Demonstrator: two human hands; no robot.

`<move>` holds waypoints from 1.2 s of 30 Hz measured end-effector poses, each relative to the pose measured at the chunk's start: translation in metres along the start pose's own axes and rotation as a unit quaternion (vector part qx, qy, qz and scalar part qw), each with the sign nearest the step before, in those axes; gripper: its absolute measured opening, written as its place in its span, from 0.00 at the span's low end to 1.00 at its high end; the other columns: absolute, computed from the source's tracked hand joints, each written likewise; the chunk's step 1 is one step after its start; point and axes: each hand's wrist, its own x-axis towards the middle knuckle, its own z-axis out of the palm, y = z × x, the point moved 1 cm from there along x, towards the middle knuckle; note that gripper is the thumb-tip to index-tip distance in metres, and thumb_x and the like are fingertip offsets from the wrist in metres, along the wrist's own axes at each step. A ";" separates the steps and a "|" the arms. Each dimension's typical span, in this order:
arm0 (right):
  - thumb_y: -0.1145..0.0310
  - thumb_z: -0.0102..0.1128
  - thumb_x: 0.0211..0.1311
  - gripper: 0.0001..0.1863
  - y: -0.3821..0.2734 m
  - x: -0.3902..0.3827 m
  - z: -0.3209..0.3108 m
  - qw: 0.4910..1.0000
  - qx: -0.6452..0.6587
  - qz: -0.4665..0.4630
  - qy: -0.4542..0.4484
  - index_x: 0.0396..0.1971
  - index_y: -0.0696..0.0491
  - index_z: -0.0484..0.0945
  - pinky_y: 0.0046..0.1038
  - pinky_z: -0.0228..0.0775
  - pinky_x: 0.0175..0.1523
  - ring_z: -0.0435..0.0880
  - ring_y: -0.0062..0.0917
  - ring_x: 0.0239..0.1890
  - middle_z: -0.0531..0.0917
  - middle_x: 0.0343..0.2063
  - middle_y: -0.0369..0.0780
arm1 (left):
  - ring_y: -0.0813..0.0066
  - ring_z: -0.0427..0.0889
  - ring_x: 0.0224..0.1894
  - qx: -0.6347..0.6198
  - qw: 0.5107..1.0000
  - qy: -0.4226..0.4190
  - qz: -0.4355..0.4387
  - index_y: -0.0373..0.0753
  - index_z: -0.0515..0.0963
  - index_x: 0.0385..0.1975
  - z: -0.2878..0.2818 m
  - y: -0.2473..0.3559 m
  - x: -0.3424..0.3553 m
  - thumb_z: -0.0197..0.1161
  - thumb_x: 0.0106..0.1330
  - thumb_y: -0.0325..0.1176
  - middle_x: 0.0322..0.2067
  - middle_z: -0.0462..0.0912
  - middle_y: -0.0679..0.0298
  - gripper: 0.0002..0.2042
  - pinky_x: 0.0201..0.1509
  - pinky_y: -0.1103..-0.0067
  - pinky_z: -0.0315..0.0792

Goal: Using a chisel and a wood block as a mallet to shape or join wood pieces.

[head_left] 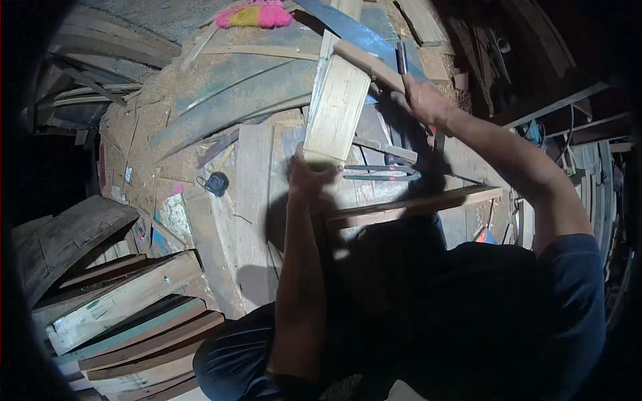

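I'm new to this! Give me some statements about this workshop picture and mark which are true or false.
1. The left hand is on the near end of a pale wooden board. True.
2. The right hand is empty. False: it holds a dark tool.
3. A round black object lies left of the left hand. True.
4. Both hands wear gloves. False: both are bare.
5. A pink-and-yellow fuzzy item lies beyond the board. True.

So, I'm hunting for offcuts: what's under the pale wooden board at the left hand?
A long grey plank shows left of the pale wooden board; whatever lies directly beneath the board is covered.
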 end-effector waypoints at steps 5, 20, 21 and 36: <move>0.43 0.53 0.77 0.35 -0.031 -0.048 0.016 0.973 -0.073 -0.130 -0.176 0.67 0.57 0.64 0.54 0.79 0.46 0.88 0.57 0.39 0.87 0.38 0.57 | 0.56 0.87 0.50 -0.083 0.983 -0.086 -0.138 0.28 0.70 0.65 0.000 0.005 -0.001 0.90 0.39 0.42 0.47 0.88 0.49 0.51 0.57 0.64 0.82; 0.44 0.52 0.78 0.28 0.007 -0.007 0.007 0.999 0.003 0.007 -0.032 0.56 0.56 0.65 0.53 0.79 0.45 0.87 0.57 0.38 0.86 0.33 0.58 | 0.73 0.85 0.31 -0.038 0.996 -0.044 -0.064 0.28 0.71 0.61 0.000 0.018 -0.009 0.88 0.45 0.34 0.37 0.88 0.57 0.42 0.36 0.75 0.82; 0.44 0.53 0.78 0.28 0.011 0.001 0.002 0.997 0.053 0.058 -0.004 0.55 0.56 0.65 0.54 0.79 0.46 0.86 0.59 0.38 0.85 0.33 0.59 | 0.71 0.86 0.31 -0.049 0.997 -0.035 -0.054 0.27 0.71 0.61 -0.001 0.018 -0.006 0.89 0.43 0.37 0.37 0.88 0.55 0.44 0.38 0.73 0.83; 0.45 0.57 0.75 0.29 -0.016 -0.059 0.031 0.975 -0.006 -0.129 -0.182 0.57 0.55 0.66 0.55 0.78 0.49 0.87 0.59 0.40 0.87 0.35 0.58 | 0.77 0.84 0.31 0.001 0.994 -0.063 -0.094 0.30 0.69 0.64 0.003 0.043 0.005 0.89 0.47 0.32 0.37 0.87 0.62 0.44 0.34 0.76 0.82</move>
